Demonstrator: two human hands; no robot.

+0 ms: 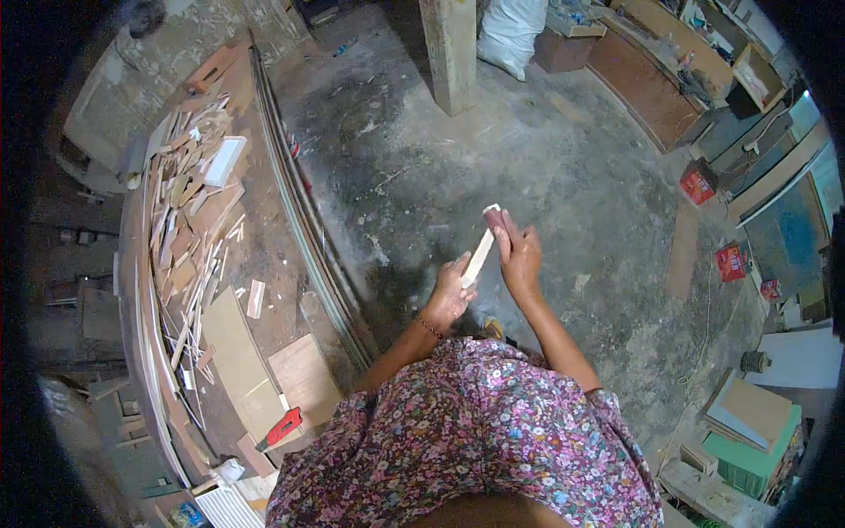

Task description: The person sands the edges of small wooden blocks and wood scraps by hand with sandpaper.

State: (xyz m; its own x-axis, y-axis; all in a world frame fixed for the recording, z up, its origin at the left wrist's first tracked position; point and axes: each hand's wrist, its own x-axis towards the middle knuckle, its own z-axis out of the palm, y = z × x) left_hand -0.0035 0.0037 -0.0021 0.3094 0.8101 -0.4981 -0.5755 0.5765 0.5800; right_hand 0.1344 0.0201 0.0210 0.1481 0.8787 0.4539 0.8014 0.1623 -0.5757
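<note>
A pale strip of wood (478,259) is held in front of my body, slanting up and to the right. My left hand (451,295) is closed around its lower end. Near the upper end, my right hand (521,261) presses a folded reddish-brown sheet, which looks like sandpaper (495,219), against the wood. The tip of the strip pokes out just past the sheet. Both hands are above the concrete floor, apart from each other.
To the left, a long bench (264,198) carries wood scraps (180,255), flat boards (304,378) and a red tool (283,429). Ahead stands a post (451,57) with a white sack (510,35) behind it. Red boxes (697,183) and stacked panels (753,409) are at right.
</note>
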